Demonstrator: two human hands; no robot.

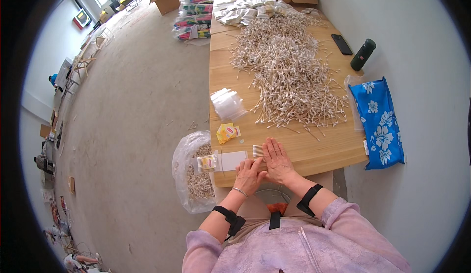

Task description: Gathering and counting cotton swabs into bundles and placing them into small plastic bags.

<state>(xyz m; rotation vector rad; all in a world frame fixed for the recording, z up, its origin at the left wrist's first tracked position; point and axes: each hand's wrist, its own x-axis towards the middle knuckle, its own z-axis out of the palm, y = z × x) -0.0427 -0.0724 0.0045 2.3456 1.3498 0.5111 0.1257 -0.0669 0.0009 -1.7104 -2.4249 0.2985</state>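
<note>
A short row of cotton swabs (257, 150) lies on the wooden table (314, 162) near its front edge. My right hand (278, 163) rests flat beside and partly over this row, fingers stretched out. Against its thumb side is my left hand (250, 176), its fingers loosely bent at the row's lower end; the fingertips are partly hidden. Left of the hands lies a white flat strip (233, 161). Next to it, at the table's left edge, is a clear packet of swabs (207, 163) with a yellow label. Yellow cards (226, 133) lie just beyond.
A big heap of loose swabs (289, 72) covers the table's middle. Clear bags (228, 104) lie to its left, filled packets (250, 8) behind. A phone (341, 44), dark green bottle (363, 55) and blue floral pack (378, 126) line the right. A plastic sack (181, 187) hangs at left.
</note>
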